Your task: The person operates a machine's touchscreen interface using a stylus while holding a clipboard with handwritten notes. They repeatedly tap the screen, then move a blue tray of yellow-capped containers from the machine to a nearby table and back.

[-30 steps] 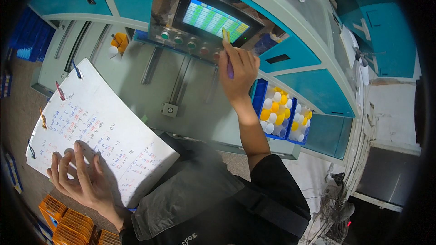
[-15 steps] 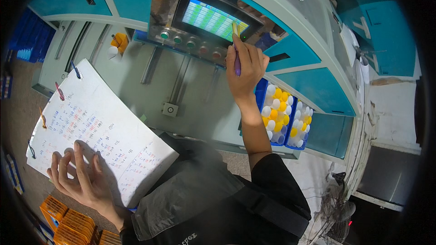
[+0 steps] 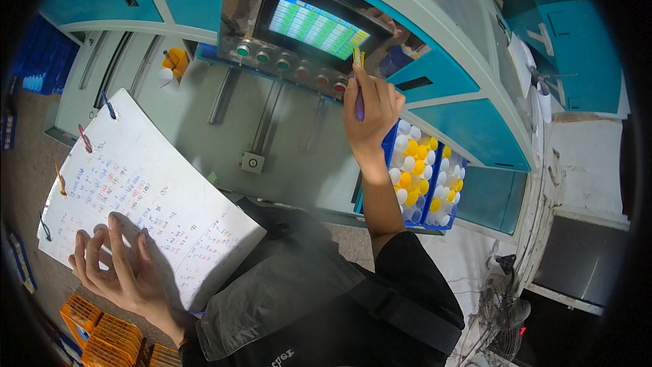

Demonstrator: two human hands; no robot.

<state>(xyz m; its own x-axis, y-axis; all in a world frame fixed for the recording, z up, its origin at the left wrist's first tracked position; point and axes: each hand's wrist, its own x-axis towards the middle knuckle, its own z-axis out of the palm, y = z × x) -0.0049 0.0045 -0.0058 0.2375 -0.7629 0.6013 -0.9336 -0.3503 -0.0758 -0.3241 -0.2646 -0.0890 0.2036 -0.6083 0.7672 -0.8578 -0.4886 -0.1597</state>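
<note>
Left hand (image 3: 125, 275) on a ring-bound notebook (image 3: 163, 197), right hand (image 3: 375, 112) gripping a slim purple-and-yellow tool (image 3: 359, 107) by a lit screen (image 3: 316, 25).
Nearest, the left hand's fingers are bent and loosely spread over the notebook's handwritten page, which has coloured rings along its upper left edge. Farther out, the right hand pinches the tool between thumb and fingers, its yellow end at the screen's lower right corner; I cannot tell whether it touches. Blue trays (image 3: 430, 195) of yellow and white pieces sit just right of that forearm. Beyond, green and red buttons (image 3: 283, 64) line up under the screen on a teal machine (image 3: 441, 80).
</note>
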